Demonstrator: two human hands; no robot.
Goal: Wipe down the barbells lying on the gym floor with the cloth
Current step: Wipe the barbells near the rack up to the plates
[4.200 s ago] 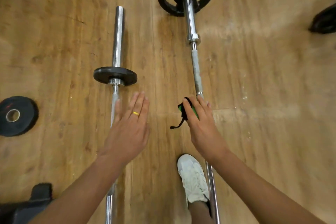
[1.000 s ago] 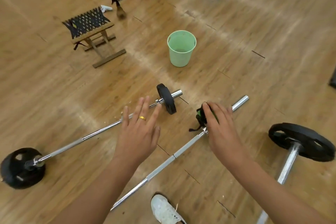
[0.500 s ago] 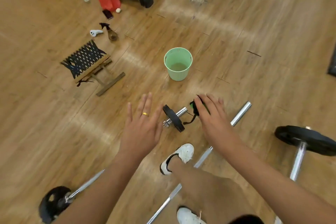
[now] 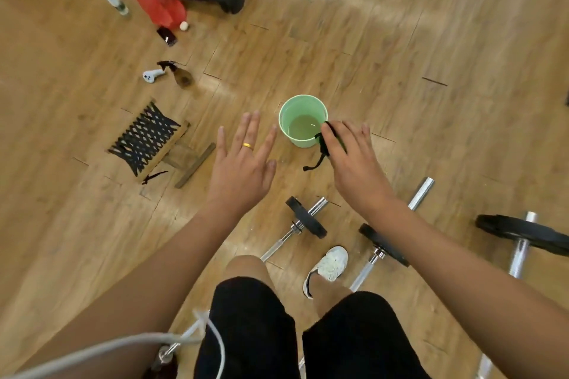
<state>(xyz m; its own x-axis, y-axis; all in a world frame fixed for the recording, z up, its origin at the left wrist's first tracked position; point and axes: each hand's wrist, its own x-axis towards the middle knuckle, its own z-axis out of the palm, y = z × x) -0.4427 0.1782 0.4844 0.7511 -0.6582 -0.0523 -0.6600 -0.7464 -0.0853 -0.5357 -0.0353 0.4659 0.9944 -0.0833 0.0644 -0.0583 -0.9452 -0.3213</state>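
— What lay at the far left?

— A woven stool (image 4: 144, 138) stood on the wooden floor (image 4: 431, 40), well apart from the barbells.

— And the left hand (image 4: 243, 163)?

— It hovered flat above the floor, fingers straight and spread, holding nothing, a gold ring (image 4: 248, 146) on one finger.

— Next to it?

— A green bucket (image 4: 300, 143) with murky liquid inside, just beyond the fingertips.

— Where was the cloth (image 4: 323, 144)?

— Pinched in the curled fingers of the right hand (image 4: 354, 160), at the bucket's near right rim, a dark strip dangling below.

— The barbells?

— All on the floor, nearer the person. The left barbell (image 4: 278, 244) carried a small plate, the middle barbell (image 4: 420, 194) ran under the right forearm, and the right barbell (image 4: 520, 251) had a large plate. A white shoe (image 4: 328, 264) stood between the first two.
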